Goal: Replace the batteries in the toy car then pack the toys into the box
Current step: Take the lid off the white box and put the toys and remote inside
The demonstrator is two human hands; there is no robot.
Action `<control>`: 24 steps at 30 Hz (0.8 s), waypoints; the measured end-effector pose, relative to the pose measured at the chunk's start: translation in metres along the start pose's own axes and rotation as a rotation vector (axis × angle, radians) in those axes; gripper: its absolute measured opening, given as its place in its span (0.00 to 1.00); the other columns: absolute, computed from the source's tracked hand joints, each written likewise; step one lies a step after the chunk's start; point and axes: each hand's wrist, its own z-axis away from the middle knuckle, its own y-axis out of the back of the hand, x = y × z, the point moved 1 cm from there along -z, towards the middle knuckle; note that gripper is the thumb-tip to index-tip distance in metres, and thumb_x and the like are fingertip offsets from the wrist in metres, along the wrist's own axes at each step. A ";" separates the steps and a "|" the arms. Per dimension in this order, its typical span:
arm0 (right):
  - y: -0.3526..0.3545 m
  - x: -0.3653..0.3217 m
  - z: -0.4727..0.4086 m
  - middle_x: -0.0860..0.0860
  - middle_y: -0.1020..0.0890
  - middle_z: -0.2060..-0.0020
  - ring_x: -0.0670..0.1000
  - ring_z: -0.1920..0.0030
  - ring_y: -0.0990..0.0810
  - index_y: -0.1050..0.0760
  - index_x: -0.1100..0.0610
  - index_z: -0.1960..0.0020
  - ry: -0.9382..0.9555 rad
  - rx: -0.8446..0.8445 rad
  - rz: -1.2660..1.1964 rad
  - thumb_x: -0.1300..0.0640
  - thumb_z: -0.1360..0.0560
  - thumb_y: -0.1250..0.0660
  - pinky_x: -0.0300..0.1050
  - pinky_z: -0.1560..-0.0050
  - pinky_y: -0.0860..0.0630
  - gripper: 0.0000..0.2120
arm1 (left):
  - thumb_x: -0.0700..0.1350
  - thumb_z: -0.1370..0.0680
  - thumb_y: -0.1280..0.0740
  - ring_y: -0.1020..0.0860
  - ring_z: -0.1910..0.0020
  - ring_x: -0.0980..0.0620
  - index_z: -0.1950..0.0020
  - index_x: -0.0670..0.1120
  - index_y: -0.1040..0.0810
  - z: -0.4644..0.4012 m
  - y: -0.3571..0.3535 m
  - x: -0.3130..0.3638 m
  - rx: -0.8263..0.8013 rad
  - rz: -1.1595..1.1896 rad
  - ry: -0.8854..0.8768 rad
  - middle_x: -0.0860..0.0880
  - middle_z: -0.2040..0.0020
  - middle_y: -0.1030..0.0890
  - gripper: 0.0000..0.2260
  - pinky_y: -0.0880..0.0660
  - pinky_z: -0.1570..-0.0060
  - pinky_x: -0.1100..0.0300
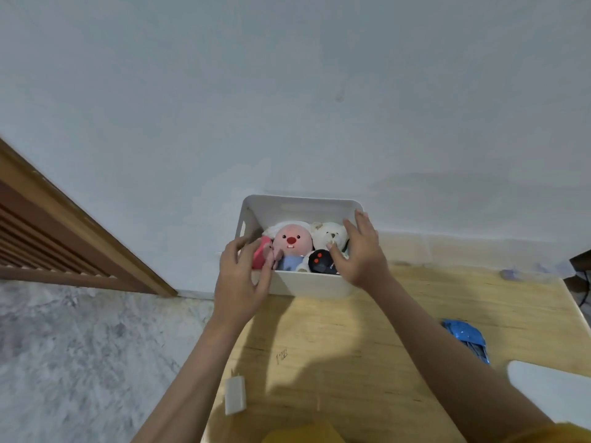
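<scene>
A white plastic box (300,204) stands at the far edge of the wooden table (351,346), against the wall. Inside it lie a pink round-faced plush (292,239), a white teddy bear (329,235), a black toy with red dots (321,260), a light blue toy (289,262) and a pink-red toy (259,255). My left hand (241,276) hovers over the box's near left corner with loosely spread fingers by the pink-red toy. My right hand (361,251) reaches over the box's right side, fingers spread, thumb near the teddy bear.
A white charger plug (235,394) lies at the table's left edge. A blue packet (467,338) sits on the right, with a white object (550,388) near the right corner. A wooden slatted door frame (64,225) and marbled floor (80,346) are on the left.
</scene>
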 end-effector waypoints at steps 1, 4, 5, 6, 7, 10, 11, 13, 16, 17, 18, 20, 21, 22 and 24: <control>0.001 -0.001 -0.001 0.65 0.40 0.27 0.62 0.25 0.45 0.33 0.67 0.32 -0.017 -0.015 -0.012 0.52 0.26 0.32 0.56 0.26 0.45 0.29 | 0.47 0.25 0.33 0.28 0.39 0.48 0.38 0.40 0.25 0.015 0.006 -0.002 0.018 0.009 -0.001 0.41 0.40 0.27 0.18 0.33 0.42 0.66; 0.003 -0.002 -0.004 0.61 0.43 0.25 0.58 0.24 0.49 0.36 0.64 0.29 -0.047 -0.014 -0.017 0.52 0.25 0.34 0.51 0.25 0.49 0.29 | 0.52 0.28 0.32 0.29 0.38 0.48 0.33 0.43 0.29 0.060 0.019 -0.011 -0.071 -0.037 0.172 0.43 0.38 0.30 0.26 0.28 0.46 0.61; 0.003 -0.002 -0.005 0.61 0.44 0.25 0.57 0.24 0.50 0.36 0.64 0.29 -0.051 -0.016 -0.011 0.52 0.25 0.34 0.52 0.25 0.48 0.29 | 0.55 0.29 0.29 0.29 0.38 0.47 0.32 0.45 0.31 0.073 0.022 -0.014 -0.161 -0.076 0.304 0.44 0.37 0.31 0.30 0.25 0.49 0.57; 0.003 -0.003 -0.005 0.61 0.43 0.25 0.57 0.24 0.50 0.36 0.63 0.29 -0.056 -0.020 -0.003 0.52 0.25 0.35 0.52 0.25 0.48 0.28 | 0.59 0.32 0.27 0.28 0.39 0.46 0.31 0.46 0.34 0.085 0.024 -0.017 -0.297 -0.138 0.453 0.45 0.37 0.32 0.35 0.24 0.51 0.54; 0.002 -0.003 -0.005 0.60 0.43 0.25 0.57 0.23 0.50 0.36 0.63 0.29 -0.060 -0.025 0.007 0.52 0.25 0.35 0.52 0.25 0.48 0.28 | 0.63 0.35 0.27 0.27 0.41 0.44 0.31 0.48 0.37 0.097 0.026 -0.020 -0.471 -0.229 0.587 0.44 0.37 0.34 0.39 0.25 0.52 0.53; 0.002 -0.004 -0.004 0.60 0.43 0.25 0.57 0.24 0.50 0.35 0.62 0.30 -0.056 -0.017 0.030 0.52 0.25 0.35 0.53 0.26 0.47 0.27 | 0.64 0.35 0.27 0.25 0.44 0.44 0.32 0.47 0.42 0.128 0.025 -0.024 -0.873 -0.410 0.771 0.42 0.35 0.37 0.41 0.27 0.53 0.55; 0.001 -0.005 -0.004 0.60 0.42 0.25 0.57 0.24 0.49 0.35 0.62 0.30 -0.057 -0.018 0.031 0.52 0.25 0.35 0.53 0.26 0.47 0.27 | 0.61 0.34 0.27 0.25 0.44 0.44 0.32 0.46 0.42 0.136 0.024 -0.025 -0.899 -0.418 0.781 0.42 0.35 0.37 0.39 0.26 0.52 0.55; 0.001 -0.005 -0.003 0.59 0.42 0.25 0.57 0.24 0.50 0.35 0.62 0.30 -0.061 -0.028 0.033 0.51 0.25 0.35 0.54 0.26 0.47 0.27 | 0.54 0.30 0.29 0.24 0.45 0.45 0.34 0.46 0.40 0.144 0.021 -0.025 -0.875 -0.406 0.754 0.42 0.37 0.32 0.31 0.26 0.51 0.54; 0.000 -0.004 -0.003 0.59 0.42 0.25 0.56 0.23 0.50 0.35 0.61 0.30 -0.070 -0.046 0.035 0.51 0.24 0.36 0.56 0.25 0.48 0.26 | 0.48 0.28 0.32 0.23 0.47 0.45 0.36 0.45 0.37 0.142 0.023 -0.021 -0.816 -0.335 0.656 0.44 0.43 0.26 0.24 0.25 0.54 0.54; 0.000 -0.004 -0.002 0.59 0.42 0.25 0.56 0.23 0.51 0.35 0.62 0.30 -0.069 -0.047 0.033 0.52 0.24 0.36 0.56 0.25 0.48 0.26 | 0.46 0.29 0.31 0.23 0.49 0.46 0.36 0.46 0.35 0.137 0.025 -0.018 -0.791 -0.273 0.640 0.45 0.45 0.25 0.24 0.25 0.56 0.55; 0.001 -0.005 -0.002 0.59 0.42 0.25 0.56 0.23 0.51 0.36 0.61 0.30 -0.069 -0.049 0.031 0.52 0.24 0.37 0.56 0.26 0.48 0.26 | 0.45 0.30 0.30 0.23 0.52 0.47 0.35 0.46 0.34 0.130 0.028 -0.013 -0.753 -0.194 0.626 0.47 0.47 0.24 0.25 0.25 0.58 0.56; 0.001 -0.005 -0.002 0.58 0.42 0.25 0.56 0.23 0.51 0.36 0.61 0.30 -0.071 -0.055 0.024 0.52 0.24 0.37 0.56 0.26 0.49 0.26 | 0.44 0.30 0.28 0.22 0.54 0.48 0.35 0.48 0.31 0.109 0.035 0.006 -0.636 -0.046 0.572 0.48 0.49 0.22 0.25 0.26 0.58 0.58; 0.001 -0.005 -0.001 0.58 0.42 0.25 0.56 0.23 0.51 0.36 0.61 0.30 -0.072 -0.057 0.019 0.52 0.24 0.37 0.56 0.26 0.49 0.26 | 0.45 0.29 0.28 0.22 0.52 0.48 0.34 0.48 0.30 0.096 0.038 0.017 -0.558 0.009 0.535 0.47 0.49 0.21 0.25 0.26 0.55 0.59; 0.001 -0.005 -0.001 0.58 0.42 0.25 0.55 0.23 0.52 0.36 0.61 0.30 -0.071 -0.058 0.014 0.53 0.24 0.37 0.55 0.26 0.50 0.25 | 0.44 0.29 0.28 0.22 0.50 0.47 0.33 0.47 0.29 0.081 0.040 0.029 -0.469 0.053 0.493 0.46 0.47 0.21 0.25 0.26 0.52 0.59; 0.002 -0.006 0.001 0.57 0.42 0.25 0.55 0.23 0.52 0.37 0.60 0.29 -0.070 -0.059 0.002 0.53 0.24 0.38 0.54 0.26 0.51 0.25 | 0.43 0.28 0.29 0.23 0.46 0.47 0.32 0.47 0.29 0.045 0.042 0.050 -0.306 0.123 0.401 0.46 0.45 0.21 0.24 0.29 0.51 0.64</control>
